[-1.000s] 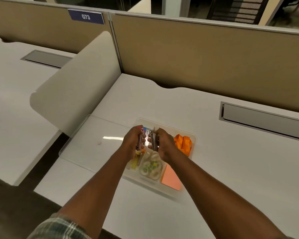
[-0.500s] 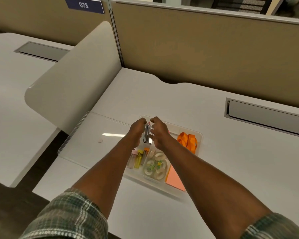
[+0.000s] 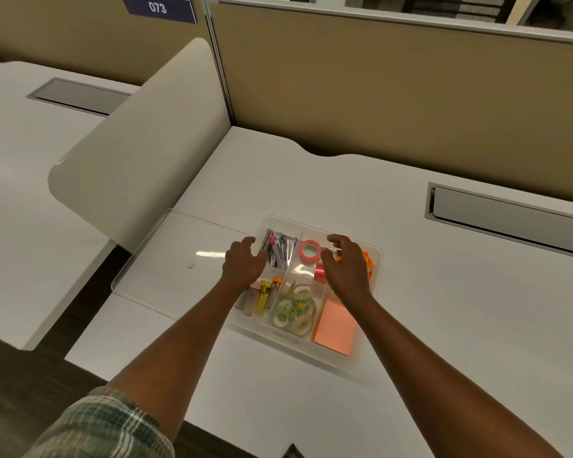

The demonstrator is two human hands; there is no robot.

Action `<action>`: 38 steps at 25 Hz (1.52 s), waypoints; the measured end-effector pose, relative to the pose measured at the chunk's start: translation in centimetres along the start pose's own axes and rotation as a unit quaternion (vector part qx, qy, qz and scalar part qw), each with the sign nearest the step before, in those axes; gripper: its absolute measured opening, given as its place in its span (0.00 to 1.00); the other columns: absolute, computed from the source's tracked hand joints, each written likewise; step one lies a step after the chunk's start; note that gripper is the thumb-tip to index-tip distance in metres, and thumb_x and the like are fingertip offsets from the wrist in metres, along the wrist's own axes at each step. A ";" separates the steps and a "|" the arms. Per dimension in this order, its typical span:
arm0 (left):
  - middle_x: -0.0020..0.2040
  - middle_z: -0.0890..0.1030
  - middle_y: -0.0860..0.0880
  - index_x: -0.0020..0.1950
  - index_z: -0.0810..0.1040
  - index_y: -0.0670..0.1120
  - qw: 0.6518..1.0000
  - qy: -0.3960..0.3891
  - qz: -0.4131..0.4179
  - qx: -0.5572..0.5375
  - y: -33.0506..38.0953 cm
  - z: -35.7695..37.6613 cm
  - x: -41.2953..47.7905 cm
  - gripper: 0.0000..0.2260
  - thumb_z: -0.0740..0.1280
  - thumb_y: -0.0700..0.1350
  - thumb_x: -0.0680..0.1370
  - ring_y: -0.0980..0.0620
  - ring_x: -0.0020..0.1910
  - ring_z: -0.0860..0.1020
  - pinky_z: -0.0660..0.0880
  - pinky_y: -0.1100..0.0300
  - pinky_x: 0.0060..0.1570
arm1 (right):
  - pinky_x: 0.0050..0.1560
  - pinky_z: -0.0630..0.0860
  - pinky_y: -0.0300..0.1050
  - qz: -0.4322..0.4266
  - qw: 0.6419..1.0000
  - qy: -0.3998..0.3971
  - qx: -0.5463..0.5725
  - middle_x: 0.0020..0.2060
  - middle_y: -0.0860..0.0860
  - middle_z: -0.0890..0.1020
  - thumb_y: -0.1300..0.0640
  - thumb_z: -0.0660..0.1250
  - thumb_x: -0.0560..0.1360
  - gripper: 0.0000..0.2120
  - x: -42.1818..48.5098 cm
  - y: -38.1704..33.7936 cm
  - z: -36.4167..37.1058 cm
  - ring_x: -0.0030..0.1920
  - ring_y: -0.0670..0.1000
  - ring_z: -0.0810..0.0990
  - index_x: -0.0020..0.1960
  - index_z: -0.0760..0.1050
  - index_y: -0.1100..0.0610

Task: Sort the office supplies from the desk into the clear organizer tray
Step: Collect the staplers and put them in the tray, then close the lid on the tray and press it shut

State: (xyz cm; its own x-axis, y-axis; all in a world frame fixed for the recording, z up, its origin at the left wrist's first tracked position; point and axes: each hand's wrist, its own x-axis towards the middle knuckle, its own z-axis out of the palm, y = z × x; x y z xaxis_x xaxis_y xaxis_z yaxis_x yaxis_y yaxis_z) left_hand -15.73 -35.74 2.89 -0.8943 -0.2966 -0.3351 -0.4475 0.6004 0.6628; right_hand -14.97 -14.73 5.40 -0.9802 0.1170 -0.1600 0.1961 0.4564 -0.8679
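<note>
The clear organizer tray [image 3: 376, 256] sits mid-desk, divided into compartments. Its far-left compartment holds several metal staplers [image 3: 279, 248] with coloured ends. A pink tape roll [image 3: 310, 250] lies beside them, orange items [image 3: 368, 263] at far right, small tape rolls [image 3: 295, 309] in the near middle, highlighters [image 3: 262, 296] near left, an orange sticky pad [image 3: 335, 326] near right. My left hand [image 3: 244, 263] rests at the tray's left edge beside the staplers, fingers loosely curled, empty. My right hand [image 3: 346, 264] hovers over the far-right compartments, fingers spread, holding nothing.
A clear lid [image 3: 176, 256] lies flat to the tray's left. A white curved divider panel [image 3: 139, 150] stands at the left, tan partition walls [image 3: 394, 100] behind. A grey cable flap [image 3: 510, 216] is set in the desk at right.
Both hands held staplers together above the tray; now the staplers lie in the far-left compartment and the hands have let go and moved apart.
</note>
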 end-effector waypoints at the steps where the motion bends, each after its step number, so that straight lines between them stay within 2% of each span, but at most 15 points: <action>1: 0.71 0.70 0.39 0.76 0.65 0.45 1.000 -0.019 -0.022 0.002 -0.6 0.3 -0.4 0.27 0.66 0.52 0.79 0.39 0.69 0.71 0.71 0.43 0.67 | 0.63 0.73 0.51 -0.024 0.999 0.025 -0.036 0.60 0.56 0.78 0.57 0.67 0.76 0.17 -0.6 1.1 -1.1 0.62 0.56 0.75 0.65 0.75 0.56; 4: 0.76 0.65 0.40 0.79 0.58 0.45 0.999 -0.025 -0.045 0.004 -1.5 1.3 -1.7 0.32 0.65 0.54 0.79 0.39 0.73 0.66 0.65 0.43 0.71 | 0.64 0.73 0.54 -0.023 0.988 0.055 -0.139 0.64 0.59 0.77 0.56 0.68 0.75 0.23 -2.3 4.2 -3.9 0.65 0.60 0.74 0.69 0.72 0.58; 7: 0.78 0.62 0.41 0.80 0.55 0.45 0.998 -0.011 -0.056 -0.017 -1.2 2.2 -3.0 0.33 0.65 0.53 0.80 0.40 0.75 0.63 0.64 0.43 0.72 | 0.68 0.69 0.59 0.089 0.977 0.031 -0.189 0.74 0.60 0.66 0.52 0.65 0.78 0.32 -4.3 7.1 -5.6 0.72 0.62 0.67 0.79 0.57 0.56; 9: 0.78 0.61 0.40 0.80 0.55 0.44 0.998 -0.011 -0.054 -0.037 -0.8 2.8 -3.8 0.33 0.66 0.53 0.80 0.40 0.76 0.63 0.64 0.43 0.73 | 0.65 0.71 0.58 0.140 0.973 -0.009 -0.184 0.73 0.60 0.69 0.53 0.61 0.81 0.31 -5.2 8.6 -6.5 0.71 0.62 0.70 0.80 0.53 0.56; 11: 0.78 0.61 0.40 0.80 0.55 0.43 0.997 -0.013 -0.053 -0.055 -0.2 3.6 -4.6 0.33 0.66 0.52 0.80 0.40 0.76 0.63 0.64 0.43 0.73 | 0.60 0.76 0.56 0.139 0.971 -0.038 -0.189 0.66 0.59 0.78 0.55 0.57 0.83 0.24 -5.8 9.8 -7.5 0.63 0.62 0.78 0.77 0.59 0.56; 14: 0.79 0.60 0.41 0.80 0.54 0.43 0.997 -0.023 -0.048 -0.057 1.1 5.3 -6.0 0.33 0.65 0.52 0.80 0.41 0.76 0.62 0.63 0.43 0.73 | 0.55 0.77 0.54 0.131 0.972 -0.029 -0.190 0.59 0.59 0.81 0.56 0.56 0.83 0.18 -6.5 10.9 -9.6 0.57 0.62 0.81 0.72 0.66 0.56; 25: 0.77 0.62 0.42 0.80 0.55 0.46 0.996 -0.076 -0.013 -0.051 6.9 13.7 -9.8 0.33 0.64 0.55 0.80 0.40 0.75 0.64 0.65 0.42 0.72 | 0.56 0.77 0.56 0.178 0.965 0.028 -0.190 0.59 0.60 0.81 0.57 0.57 0.83 0.18 -9.0 16.1 -18.8 0.58 0.64 0.80 0.72 0.66 0.57; 31: 0.78 0.62 0.42 0.80 0.54 0.45 0.995 -0.097 0.010 -0.037 8.4 15.8 -10.5 0.33 0.64 0.55 0.80 0.40 0.75 0.63 0.64 0.42 0.72 | 0.56 0.78 0.58 0.199 0.960 0.053 -0.192 0.59 0.59 0.81 0.56 0.57 0.83 0.17 -9.4 18.1 -20.8 0.58 0.63 0.80 0.71 0.66 0.57; 34: 0.78 0.62 0.42 0.80 0.55 0.45 0.994 -0.102 0.029 -0.018 8.2 15.8 -10.3 0.33 0.63 0.56 0.80 0.41 0.75 0.63 0.64 0.43 0.72 | 0.57 0.78 0.58 0.193 0.963 0.066 -0.175 0.61 0.60 0.80 0.57 0.60 0.81 0.19 -9.3 18.4 -20.8 0.59 0.64 0.80 0.71 0.66 0.57; 36: 0.77 0.64 0.41 0.79 0.56 0.46 0.994 -0.104 0.040 -0.005 7.6 15.3 -9.8 0.32 0.63 0.56 0.80 0.41 0.74 0.65 0.65 0.43 0.72 | 0.61 0.76 0.62 0.176 0.964 0.092 -0.175 0.65 0.61 0.77 0.56 0.64 0.80 0.24 -9.2 18.1 -20.1 0.64 0.64 0.77 0.73 0.63 0.58; 38: 0.73 0.69 0.41 0.78 0.59 0.46 0.995 -0.088 0.050 0.000 6.5 14.4 -9.3 0.30 0.64 0.55 0.80 0.42 0.71 0.69 0.68 0.45 0.69 | 0.67 0.71 0.65 0.145 0.955 0.118 -0.229 0.72 0.63 0.70 0.52 0.67 0.78 0.32 -9.0 17.4 -19.3 0.71 0.65 0.69 0.77 0.60 0.59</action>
State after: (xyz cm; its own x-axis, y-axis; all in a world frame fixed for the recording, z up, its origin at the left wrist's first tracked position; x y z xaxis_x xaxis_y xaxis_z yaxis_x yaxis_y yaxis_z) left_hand -10.30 -18.38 0.66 -0.9197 -0.1010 -0.3795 -0.3564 0.6206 0.6985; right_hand -2.20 9.18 0.75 -0.8602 0.4670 -0.2048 0.5024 0.7071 -0.4977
